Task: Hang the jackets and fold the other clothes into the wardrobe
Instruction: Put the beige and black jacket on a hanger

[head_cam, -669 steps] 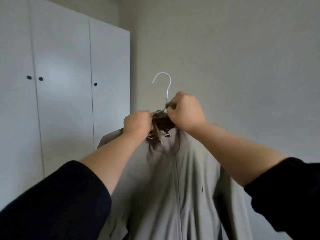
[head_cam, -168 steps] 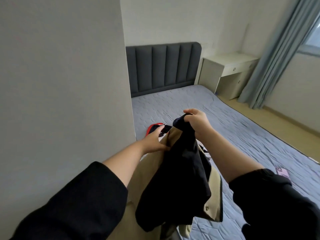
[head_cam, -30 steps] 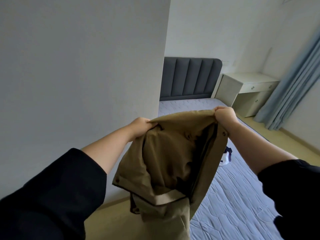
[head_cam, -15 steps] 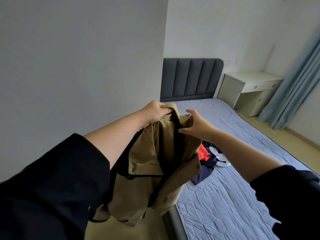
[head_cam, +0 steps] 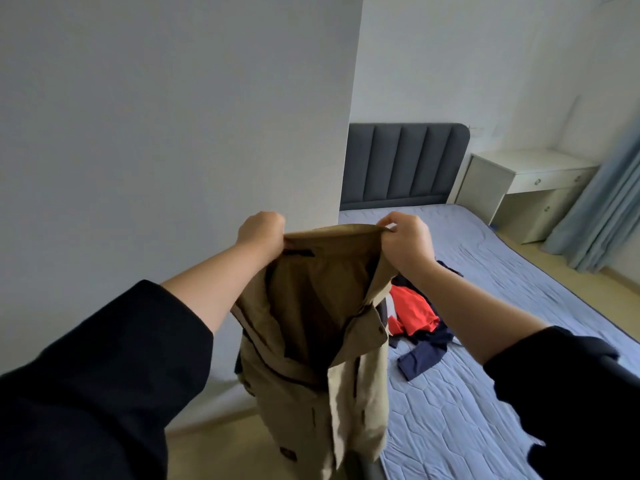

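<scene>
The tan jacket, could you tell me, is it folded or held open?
Held open. The left hand and right hand grip the jacket by its collar, apart; its front hangs open, showing the inside.

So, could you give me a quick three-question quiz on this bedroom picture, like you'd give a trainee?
1. True or false: the left hand and the right hand both grip the tan jacket at its collar.
2. Where do the red and navy clothes lie? A: on the floor. B: on the bed. C: on the white desk.
3. Fill the gap: before the tan jacket can go on a wardrobe rail it needs a ______, and none is in view.

Key: 1 true. 2 B. 3 hanger.
</scene>
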Tool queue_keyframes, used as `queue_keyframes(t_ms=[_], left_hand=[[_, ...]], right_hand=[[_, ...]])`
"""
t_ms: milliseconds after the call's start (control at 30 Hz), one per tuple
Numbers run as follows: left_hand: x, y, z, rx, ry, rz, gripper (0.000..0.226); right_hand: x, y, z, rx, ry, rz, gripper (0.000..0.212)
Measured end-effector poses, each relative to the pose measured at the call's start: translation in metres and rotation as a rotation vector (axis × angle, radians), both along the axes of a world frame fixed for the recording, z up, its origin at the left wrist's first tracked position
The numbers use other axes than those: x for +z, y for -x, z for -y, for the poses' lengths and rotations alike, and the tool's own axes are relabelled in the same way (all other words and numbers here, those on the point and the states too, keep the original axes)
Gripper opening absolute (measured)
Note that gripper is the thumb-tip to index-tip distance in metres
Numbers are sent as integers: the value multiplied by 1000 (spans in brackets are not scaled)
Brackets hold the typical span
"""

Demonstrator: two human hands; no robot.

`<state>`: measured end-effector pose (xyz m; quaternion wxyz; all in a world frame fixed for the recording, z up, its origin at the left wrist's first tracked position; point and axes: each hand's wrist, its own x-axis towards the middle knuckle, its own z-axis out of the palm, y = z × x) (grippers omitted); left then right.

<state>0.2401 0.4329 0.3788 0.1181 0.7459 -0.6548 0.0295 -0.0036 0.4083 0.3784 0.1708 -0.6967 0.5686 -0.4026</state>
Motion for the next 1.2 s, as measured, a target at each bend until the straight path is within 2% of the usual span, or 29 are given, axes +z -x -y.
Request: queue_keyframes(t_ms=[67, 167, 267, 333, 400, 467, 533, 600, 633, 700, 733, 800, 867, 933, 1033, 1133, 1200], left_hand=[[-7, -5, -3, 34, 16, 29, 23], [-15, -7, -6, 147, -83, -131, 20], [-15, 7, -10, 261, -285, -504, 16], [-15, 23, -13, 324, -405, -822, 24], [-13, 35, -10, 322, -366, -1074, 28], [-6, 43, 0, 260, -117, -1234, 28], [7, 49, 8, 180, 113, -1214, 37], [13, 55, 9, 155, 60, -1261, 39], [12, 57, 8, 175, -40, -1292, 37], [12, 60, 4, 227, -192, -1307, 35], [11, 62, 3, 239, -183, -1320, 35], [14, 65, 5, 231, -41, -1379, 35], [22, 68, 7, 153, 73, -1374, 33], [29, 71, 7, 34, 91, -1376, 32], [35, 71, 9, -29, 65, -1330, 30], [34, 73, 10, -18, 22, -1314, 26], [33, 71, 7, 17, -4, -1356, 26]], right_hand=[[4, -1, 0, -15, 20, -6, 26], [9, 3, 0, -30, 7, -71, 31], [12, 6, 0, -45, -173, -352, 33], [13, 11, -1, -72, -307, -417, 29], [12, 17, -1, -70, -332, -196, 28], [12, 18, -8, -94, -152, 120, 31], [17, 19, -6, -141, -35, 365, 33], [25, 18, -1, -114, -247, 492, 31], [27, 20, 0, -100, -405, 441, 28], [25, 27, 1, -145, -458, 309, 27], [21, 30, -1, -152, -412, 340, 28], [16, 31, -9, -154, -237, 377, 30], [19, 33, -11, -201, -58, 334, 31], [27, 41, -10, -164, 39, 274, 32], [33, 51, -14, -71, 25, 172, 31], [30, 57, -19, 54, 2, -22, 24], [26, 61, -15, 45, 10, -177, 19]])
